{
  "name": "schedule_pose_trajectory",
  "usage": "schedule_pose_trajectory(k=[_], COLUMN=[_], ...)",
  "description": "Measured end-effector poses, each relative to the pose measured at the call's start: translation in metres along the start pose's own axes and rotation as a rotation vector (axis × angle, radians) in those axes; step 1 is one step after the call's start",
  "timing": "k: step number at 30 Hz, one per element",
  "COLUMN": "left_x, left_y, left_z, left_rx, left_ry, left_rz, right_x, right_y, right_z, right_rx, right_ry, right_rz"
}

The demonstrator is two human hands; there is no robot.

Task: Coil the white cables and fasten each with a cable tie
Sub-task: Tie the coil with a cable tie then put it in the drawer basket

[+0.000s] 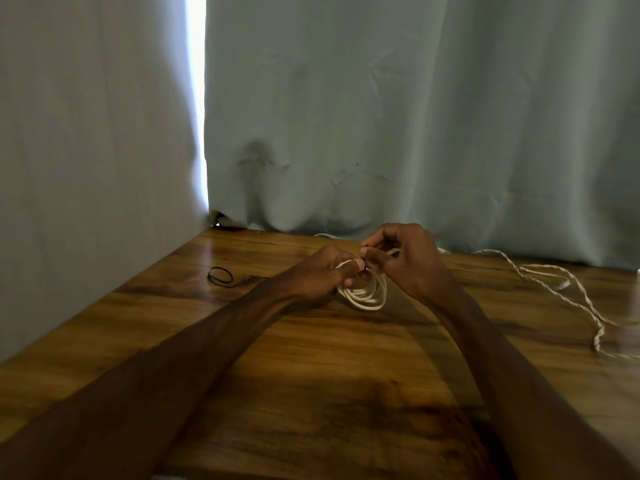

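Note:
A coil of white cable [367,295] rests on the wooden table [311,375] near its far edge, its top side held up between my hands. My left hand [320,273] grips the coil's upper left. My right hand [408,259] pinches a small black cable tie [363,266] at the coil's top, thumb and forefinger closed on it. Both thumbs meet at that spot. A second white cable [540,277], loose and twisted, trails across the table to the right.
A black cable tie [220,274], bent in a loop, lies on the table to the left of my hands. A grey-green curtain [381,116] hangs right behind the table. The table's left edge runs diagonally along the curtain.

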State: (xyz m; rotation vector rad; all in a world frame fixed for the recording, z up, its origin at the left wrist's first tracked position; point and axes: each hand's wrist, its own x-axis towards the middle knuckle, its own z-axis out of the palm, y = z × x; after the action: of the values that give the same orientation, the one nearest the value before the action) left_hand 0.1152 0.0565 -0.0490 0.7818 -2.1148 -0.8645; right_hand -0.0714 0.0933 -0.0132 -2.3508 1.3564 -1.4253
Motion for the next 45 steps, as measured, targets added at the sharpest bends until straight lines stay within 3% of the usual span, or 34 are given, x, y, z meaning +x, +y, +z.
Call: schedule_pose_trajectory(k=[7,16,23,33,45], left_x=[0.003,0.007,0.002,0.000,0.000], left_y=[0.014,-0.001,0.000,-0.001,0.002], left_z=[0.005,0.006,0.001,-0.004,-0.004], left_rx=[0.269,0.007,-0.106,-0.143,0.117], left_ry=[-0.118,-0.105,-0.130,-0.140,-0.077], left_rz=[0.136,-0.004,-0.016,-0.061,-0.004], right_x=[0.001,0.000,-0.002,-0.002,-0.003], right_y=[0.013,0.008,0.005,0.005,0.003], right_z=[-0.003,-0.004,-0.006,-0.003,-0.011], right_rx=[0.090,0.028,0.101,0.185,0.332], right_ry=[0.027,-0.009,-0.034,-0.038,-0.110], right_rz=[0.164,0.106,0.078,0.081,0.175])
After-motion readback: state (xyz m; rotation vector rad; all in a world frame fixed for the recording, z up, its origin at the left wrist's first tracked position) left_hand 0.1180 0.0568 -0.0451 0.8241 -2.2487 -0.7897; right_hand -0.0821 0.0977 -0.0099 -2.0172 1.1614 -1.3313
